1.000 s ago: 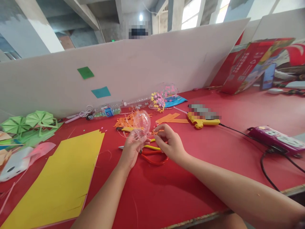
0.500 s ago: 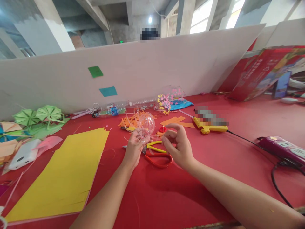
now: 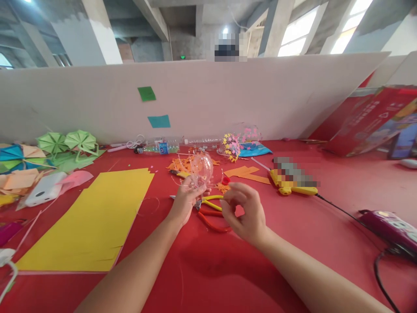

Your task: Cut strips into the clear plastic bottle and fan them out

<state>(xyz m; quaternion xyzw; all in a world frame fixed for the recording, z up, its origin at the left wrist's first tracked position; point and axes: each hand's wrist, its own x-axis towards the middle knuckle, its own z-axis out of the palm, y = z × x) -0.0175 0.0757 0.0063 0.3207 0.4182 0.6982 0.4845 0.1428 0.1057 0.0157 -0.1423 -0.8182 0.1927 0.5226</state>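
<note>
My left hand (image 3: 186,195) grips a clear plastic bottle piece (image 3: 202,167) by its lower end. The piece is rounded and see-through, with thin curled strips spreading from it. To its right is my right hand (image 3: 246,213), apart from the piece, its fingers bent and the thumb near the fingertips as in a pinch. Whatever lies between those fingertips, if anything, is too small to make out. Beneath both hands lie pliers (image 3: 208,213) with one yellow and one red handle, partly covered by my hands. A small red cap (image 3: 226,180) sits just beyond my right hand.
Yellow paper sheets (image 3: 87,217) lie at left, near green paper umbrellas (image 3: 81,141). Orange paper scraps (image 3: 177,164) and strips (image 3: 246,172) are behind my hands. A yellow glue gun (image 3: 293,188) with a cord rests at right. Behind stands a white partition (image 3: 228,95).
The camera view has shifted left and tilted slightly. My right hand's thumb and fingertips have drawn closer together. My left hand still holds the bottle piece.
</note>
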